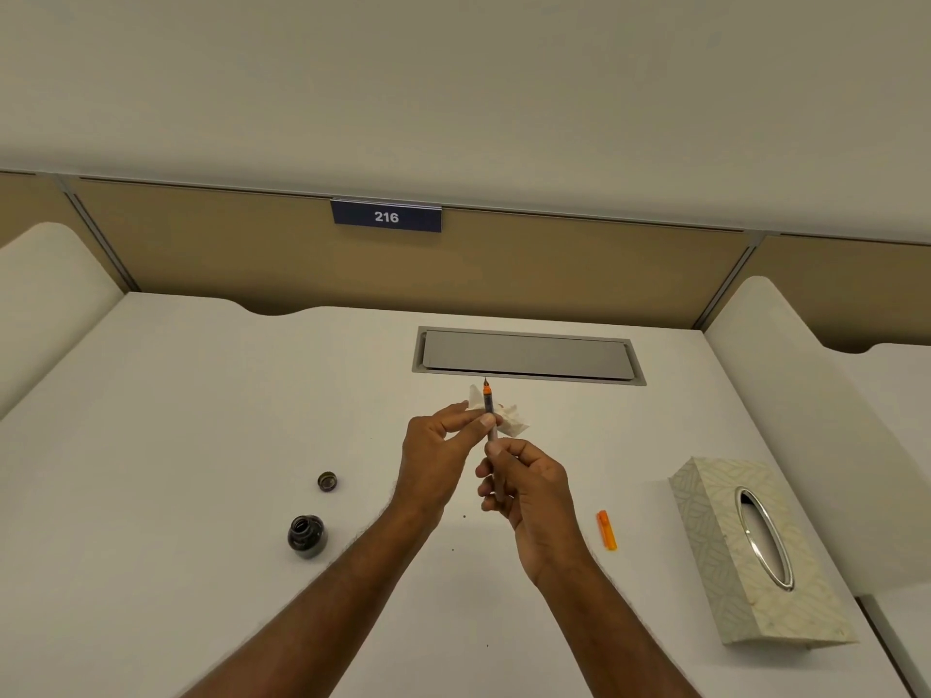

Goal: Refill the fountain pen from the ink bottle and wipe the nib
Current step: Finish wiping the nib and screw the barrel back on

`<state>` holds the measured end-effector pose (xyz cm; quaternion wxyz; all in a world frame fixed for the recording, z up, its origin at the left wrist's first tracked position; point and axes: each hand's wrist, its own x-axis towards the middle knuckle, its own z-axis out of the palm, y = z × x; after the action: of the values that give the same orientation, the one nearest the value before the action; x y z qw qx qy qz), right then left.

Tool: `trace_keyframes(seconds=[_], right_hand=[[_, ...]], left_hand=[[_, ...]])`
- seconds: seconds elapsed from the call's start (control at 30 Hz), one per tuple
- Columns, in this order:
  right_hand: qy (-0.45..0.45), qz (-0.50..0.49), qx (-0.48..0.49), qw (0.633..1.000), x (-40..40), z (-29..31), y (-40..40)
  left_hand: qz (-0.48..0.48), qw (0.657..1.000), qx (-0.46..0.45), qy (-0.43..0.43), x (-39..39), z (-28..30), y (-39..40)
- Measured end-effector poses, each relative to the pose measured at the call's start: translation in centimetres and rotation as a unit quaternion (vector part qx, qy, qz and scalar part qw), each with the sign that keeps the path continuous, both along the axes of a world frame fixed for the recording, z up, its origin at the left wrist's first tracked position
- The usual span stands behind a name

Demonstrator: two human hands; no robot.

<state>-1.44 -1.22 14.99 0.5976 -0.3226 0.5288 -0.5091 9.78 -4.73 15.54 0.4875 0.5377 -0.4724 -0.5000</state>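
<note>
Above the middle of a broad white laminate desk (201,420), both bare hands are raised and meet around a slim fountain pen with an orange grip section and a clear barrel (488,410), held nearly upright with its dark nib pointing away from the person. The right hand (529,491) is closed around the lower barrel, fingers curled. The left hand (443,445) pinches the pen higher up, thumb across the barrel, with a crumpled white tissue (509,418) pressed behind it, just below the orange section. On the desk to the left stands a small round dark glass ink bottle (307,535), open, and its dark screw cap (327,481) lies apart, a little farther back. To the right of the hands lies a small orange pen cap (607,530), and beyond it a pale patterned cardboard tissue box with an oval opening (745,546) rests near the desk's right edge. A grey rectangular metal cable hatch (526,355) is set flush into the desktop behind the hands. A tan partition panel (201,244) closes the back of the desk and carries a dark blue plate numbered 216 (386,217); white curved dividers (45,294) flank both sides, with a plain pale wall above.
</note>
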Motion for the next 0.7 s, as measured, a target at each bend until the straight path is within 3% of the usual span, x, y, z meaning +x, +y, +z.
trace_keyframes(seconds=[0.7], right_hand=[[0.023, -0.01, -0.007, 1.0, 0.94, 0.11, 0.76]], left_hand=[[0.003, 0.999, -0.006, -0.036, 0.8, 0.5, 0.71]])
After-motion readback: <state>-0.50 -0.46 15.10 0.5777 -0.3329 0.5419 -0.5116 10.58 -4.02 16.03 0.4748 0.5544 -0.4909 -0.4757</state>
